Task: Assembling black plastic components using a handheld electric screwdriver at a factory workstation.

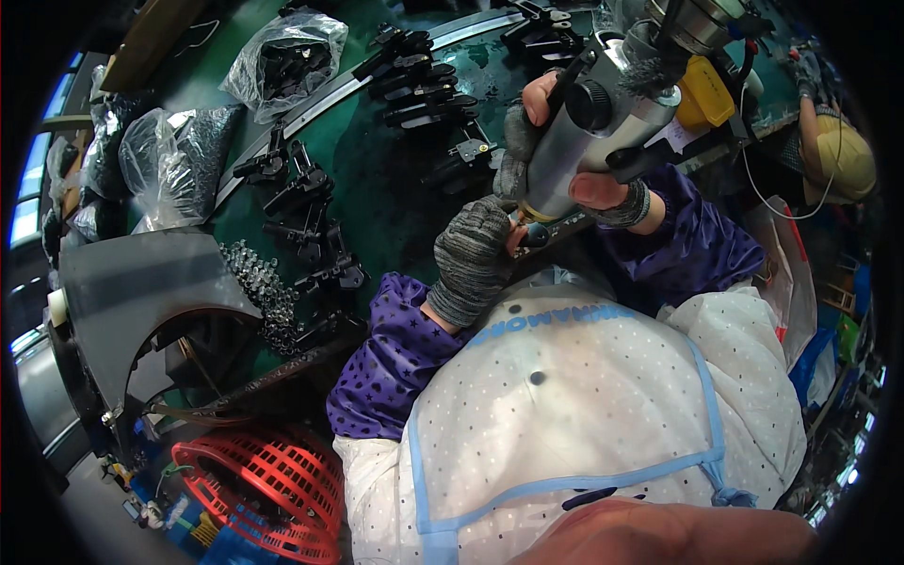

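My right hand (603, 191), in a grey knit glove with bare fingertips, wraps round a thick silver cylindrical tool (565, 155) with a black knob on its side. The thumb shows on the near side and the fingertips on the far side. The tool slants down toward my left hand (471, 247), also gloved in grey, whose fingers are closed beside its brass-coloured tip. A small dark piece (536, 234) shows by these fingertips; what they pinch is mostly hidden. Several black clamp-like parts (424, 94) lie in a row on the green table beyond.
More black parts (306, 188) and a pile of small clear pieces (264, 292) lie at left. Plastic bags (287, 61), a grey curved panel (155, 292) and a red basket (273, 480) surround the table (363, 141). A yellow container (704, 94) and a co-worker's yellow cap (846, 155) are at right.
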Motion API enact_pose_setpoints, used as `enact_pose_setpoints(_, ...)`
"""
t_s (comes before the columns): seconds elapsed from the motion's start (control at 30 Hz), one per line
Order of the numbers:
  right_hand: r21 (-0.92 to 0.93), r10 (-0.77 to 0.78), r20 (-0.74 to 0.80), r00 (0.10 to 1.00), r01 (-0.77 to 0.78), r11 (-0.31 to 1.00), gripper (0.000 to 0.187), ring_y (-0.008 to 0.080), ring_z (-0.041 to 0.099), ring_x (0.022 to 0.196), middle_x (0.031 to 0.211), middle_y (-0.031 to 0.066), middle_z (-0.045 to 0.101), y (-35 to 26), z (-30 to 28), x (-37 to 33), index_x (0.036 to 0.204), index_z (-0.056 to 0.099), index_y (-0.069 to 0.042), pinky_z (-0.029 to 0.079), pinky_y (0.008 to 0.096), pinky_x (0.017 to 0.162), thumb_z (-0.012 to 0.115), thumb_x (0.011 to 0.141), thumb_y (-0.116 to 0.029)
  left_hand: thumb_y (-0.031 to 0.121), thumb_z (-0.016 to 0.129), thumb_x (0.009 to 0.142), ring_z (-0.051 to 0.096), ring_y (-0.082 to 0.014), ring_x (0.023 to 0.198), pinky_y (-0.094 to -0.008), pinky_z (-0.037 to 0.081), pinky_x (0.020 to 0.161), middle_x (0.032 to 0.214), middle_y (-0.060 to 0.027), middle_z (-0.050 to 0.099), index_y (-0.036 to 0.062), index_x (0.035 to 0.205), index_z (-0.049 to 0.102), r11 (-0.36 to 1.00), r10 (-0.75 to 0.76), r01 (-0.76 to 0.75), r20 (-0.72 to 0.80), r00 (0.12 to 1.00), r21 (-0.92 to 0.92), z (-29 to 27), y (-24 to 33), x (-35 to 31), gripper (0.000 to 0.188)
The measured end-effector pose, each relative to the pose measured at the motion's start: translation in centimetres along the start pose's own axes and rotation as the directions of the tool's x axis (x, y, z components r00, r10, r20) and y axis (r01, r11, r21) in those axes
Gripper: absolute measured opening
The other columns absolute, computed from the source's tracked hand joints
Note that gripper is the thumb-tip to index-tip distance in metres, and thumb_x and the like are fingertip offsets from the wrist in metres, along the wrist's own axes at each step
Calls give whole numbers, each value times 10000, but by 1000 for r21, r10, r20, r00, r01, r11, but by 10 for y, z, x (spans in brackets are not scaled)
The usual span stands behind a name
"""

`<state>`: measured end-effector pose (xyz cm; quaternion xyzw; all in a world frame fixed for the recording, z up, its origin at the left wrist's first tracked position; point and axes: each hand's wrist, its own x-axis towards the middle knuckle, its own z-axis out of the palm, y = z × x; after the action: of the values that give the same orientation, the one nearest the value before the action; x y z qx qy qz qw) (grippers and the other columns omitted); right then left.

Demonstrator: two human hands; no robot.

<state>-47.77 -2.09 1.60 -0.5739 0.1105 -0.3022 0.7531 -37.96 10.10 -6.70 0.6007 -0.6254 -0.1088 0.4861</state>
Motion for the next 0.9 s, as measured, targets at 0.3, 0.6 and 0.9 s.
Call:
enact_pose_setpoints(0.3, 18, -37, 34, 999, 36, 999, 457, 141, 484, 807, 857, 56, 465, 20, -15, -2, 946, 421, -42, 420, 275, 711, 710, 606, -141, 137, 646, 689, 544, -277, 639, -352, 457, 568, 703, -104, 544, 46, 783, 570, 999, 27, -27, 31, 999, 17, 1, -2, 0, 151)
enact_pose_setpoints(0.6, 208, -86, 216, 973, 41, 977, 474, 164, 506, 814, 881, 65, 499, 12, -15, 9, 969, 443, -45, 436, 307, 719, 730, 608, -152, 151, 648, 689, 533, -274, 613, -353, 442, 541, 673, -97, 525, 54, 738, 556, 997, 25, -27, 33, 999, 67, 3, -4, -4, 142)
enact_pose_setpoints(0.9, 131, -114, 222, 968, 86, 988, 546, 186, 558, 811, 928, 101, 543, 13, -18, 13, 1048, 446, -16, 484, 317, 704, 732, 622, -204, 108, 646, 669, 525, -280, 608, -366, 428, 532, 670, -103, 517, 57, 729, 548, 998, 40, -41, -24, 999, -43, 1, -2, 1, 127)
